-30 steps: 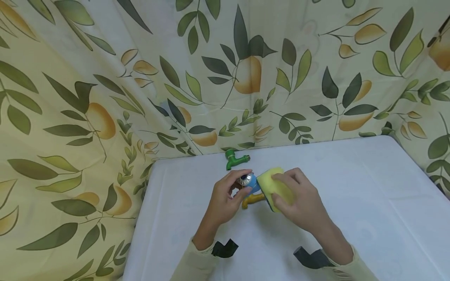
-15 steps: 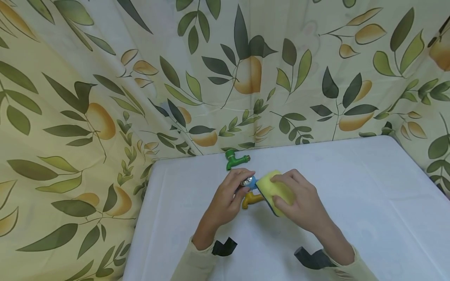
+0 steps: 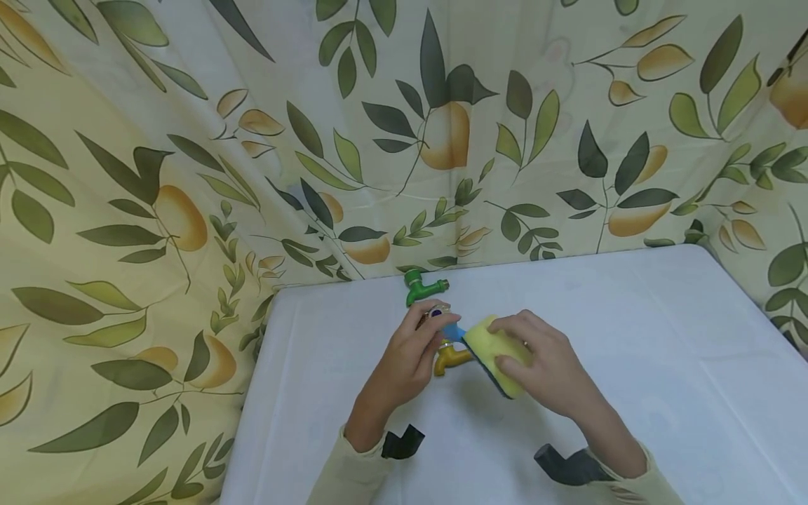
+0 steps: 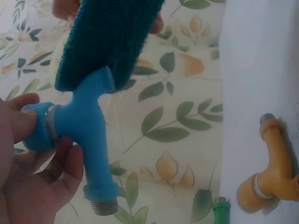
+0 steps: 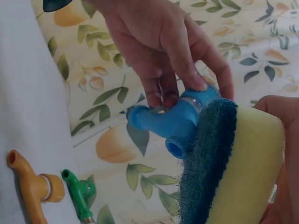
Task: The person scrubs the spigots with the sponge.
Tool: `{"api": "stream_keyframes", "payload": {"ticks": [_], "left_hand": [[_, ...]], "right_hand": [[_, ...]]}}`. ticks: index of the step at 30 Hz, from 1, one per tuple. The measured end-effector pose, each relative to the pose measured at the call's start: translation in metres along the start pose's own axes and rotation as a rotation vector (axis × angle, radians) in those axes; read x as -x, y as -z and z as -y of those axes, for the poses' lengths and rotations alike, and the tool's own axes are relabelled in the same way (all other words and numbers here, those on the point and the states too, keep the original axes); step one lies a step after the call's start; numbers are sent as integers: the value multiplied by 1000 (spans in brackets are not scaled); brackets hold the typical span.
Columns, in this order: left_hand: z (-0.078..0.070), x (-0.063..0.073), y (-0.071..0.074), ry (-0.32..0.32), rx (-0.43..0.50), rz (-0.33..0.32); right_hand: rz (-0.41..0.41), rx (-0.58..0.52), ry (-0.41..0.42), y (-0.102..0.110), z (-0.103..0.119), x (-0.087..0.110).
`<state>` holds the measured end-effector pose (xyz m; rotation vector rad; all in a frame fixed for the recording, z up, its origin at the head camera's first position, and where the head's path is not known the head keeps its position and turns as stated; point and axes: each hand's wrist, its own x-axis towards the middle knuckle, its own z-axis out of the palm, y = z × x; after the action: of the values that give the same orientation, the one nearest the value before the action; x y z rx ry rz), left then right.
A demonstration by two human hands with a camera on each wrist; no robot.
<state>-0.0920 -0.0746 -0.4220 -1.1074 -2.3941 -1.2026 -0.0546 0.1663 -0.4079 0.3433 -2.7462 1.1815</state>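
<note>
Now the left hand [image 3: 404, 353] grips a blue plastic tap [image 4: 88, 123]. The right hand [image 3: 550, 362] pinches a yellow-and-green block sponge [image 5: 250, 161] touching it.

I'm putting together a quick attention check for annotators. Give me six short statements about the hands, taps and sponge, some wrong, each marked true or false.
1. The left hand holds a blue tap. True.
2. The right hand holds a sponge. True.
3. The sponge's yellow side faces the blue tap. False: its dark scouring side does.
4. A green tap and an orange tap lie on the white table. True.
5. The blue tap stands on the table. False: the left hand holds it up off the table.
6. Only two taps show. False: three do.
</note>
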Motion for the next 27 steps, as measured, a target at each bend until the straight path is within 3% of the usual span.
{"api": "stream_keyframes", "payload": {"ticks": [5, 13, 19, 24, 27], "left_hand": [[-1, 1, -1, 2, 50, 35], [1, 0, -2, -9, 82, -70], [1, 1, 1, 42, 167, -62], [3, 1, 4, 41, 218, -68], [4, 2, 6, 50, 271, -75]], "right_hand": [[22, -60, 33, -2, -3, 1], [-28, -40, 39, -5, -2, 2], [-65, 12, 208, -5, -1, 4], [-115, 61, 208, -9, -1, 2], [-102, 55, 266, -10, -1, 3]]}}
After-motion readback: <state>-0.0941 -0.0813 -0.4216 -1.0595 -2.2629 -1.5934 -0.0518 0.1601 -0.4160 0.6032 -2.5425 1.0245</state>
